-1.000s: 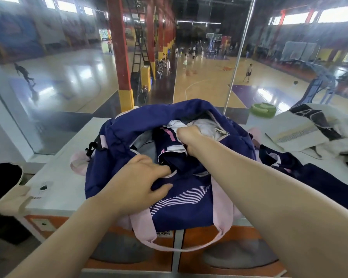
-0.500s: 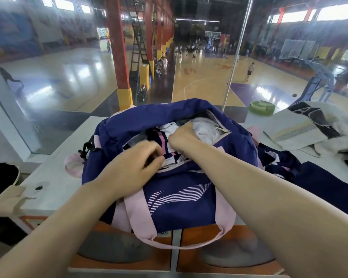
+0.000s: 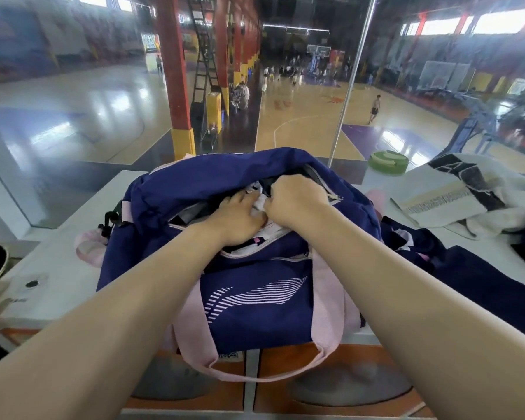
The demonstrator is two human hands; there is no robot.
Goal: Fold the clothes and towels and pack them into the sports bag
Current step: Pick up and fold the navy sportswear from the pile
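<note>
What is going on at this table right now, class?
A person is packing a navy sports bag with pink straps that sits on a white table. Both hands are in its open top: the left hand presses down on folded white and pink clothing, and the right hand is bunched on the cloth beside it. A white and black towel and a dark navy garment lie unpacked to the right.

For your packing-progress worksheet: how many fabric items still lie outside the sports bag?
2: a white towel at far right, a navy garment beside the bag. More may lie beyond the frame.
</note>
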